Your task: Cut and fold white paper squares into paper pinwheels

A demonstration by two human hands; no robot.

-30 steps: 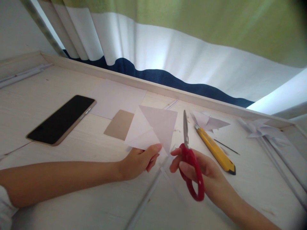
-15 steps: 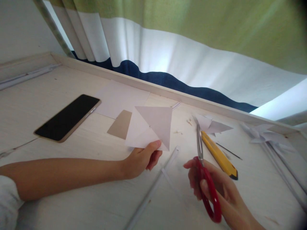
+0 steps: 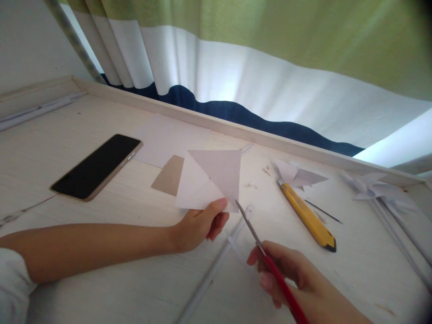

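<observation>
Scissors point(image 3: 271, 266) turned, long axis aimed up-left, right grip point(image 3: 299, 272) clamping them, left grip point(image 3: 199, 228) pinching paper point(image 3: 211, 177)

No lettering (brand, number or sign) can be read on anything here.

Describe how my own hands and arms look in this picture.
Your left hand and right hand are bare, with no gloves, rings or watch showing. A white, wrinkled sleeve appears above your bare left forearm; no sleeve shows on your right forearm.
</observation>
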